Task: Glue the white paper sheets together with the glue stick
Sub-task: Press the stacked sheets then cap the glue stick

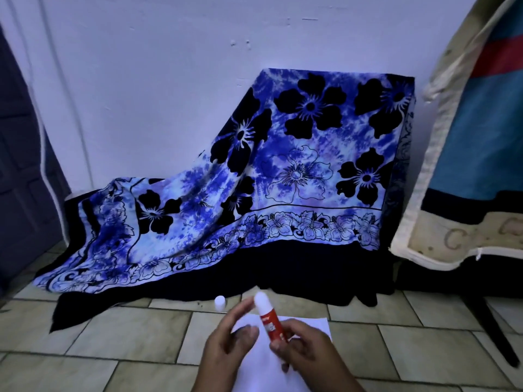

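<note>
The right hand [304, 348] grips the lower body of the glue stick [268, 318], fingers curled around it, holding it tilted with its top leaning up and to the left above the white paper [311, 325]. The left hand [226, 340] hovers just beside it, fingers loosely spread and holding nothing, one fingertip near the stick's top. The one glue stick has a red labelled barrel and a rounded white top. One small white cap [220, 302] stands on the tiled floor [113, 335] beyond the hands. How many paper sheets lie stacked cannot be told.
</note>
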